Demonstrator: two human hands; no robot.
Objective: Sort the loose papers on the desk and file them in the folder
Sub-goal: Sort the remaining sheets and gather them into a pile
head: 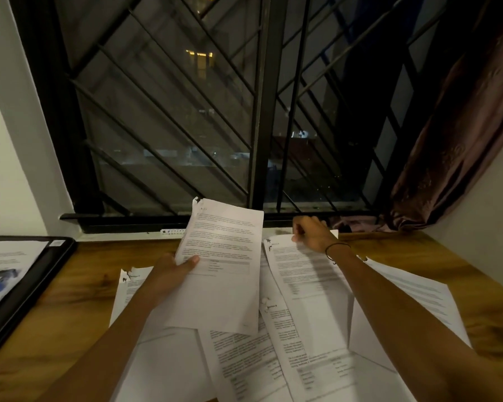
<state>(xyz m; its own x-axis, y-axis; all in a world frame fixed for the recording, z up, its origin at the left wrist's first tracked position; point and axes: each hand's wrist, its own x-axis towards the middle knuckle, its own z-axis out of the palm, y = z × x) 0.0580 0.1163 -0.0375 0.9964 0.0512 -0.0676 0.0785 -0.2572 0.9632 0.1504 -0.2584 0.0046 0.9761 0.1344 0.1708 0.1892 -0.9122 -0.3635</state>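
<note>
The desk is wooden and stands against a barred window. A brown curtain hangs at the window's right side and reaches down to the desk's far right corner. A white wall borders the window on the left.

The folder is black and lies open at the desk's left edge, well apart from both hands. A sheet lies inside it, with a blue object, too blurred to identify, on top.

Loose papers cover the centre and right of the desk in overlapping layers. Several carry printed text and have torn top-left corners. One sheet at the far right extends toward the desk's right edge.

The left hand holds a sheet raised above the pile. The thumb lies on the printed face near the sheet's lower left, and the fingers are hidden behind it. The sheet's top edge overlaps the window sill in view.

The right hand reaches to the far side of the desk, near the sill. Its fingers are curled onto the top edge of another sheet lying on the pile; the grip appears to be a pinch. A dark band circles the right wrist. The right forearm crosses above the papers on the right.
</note>
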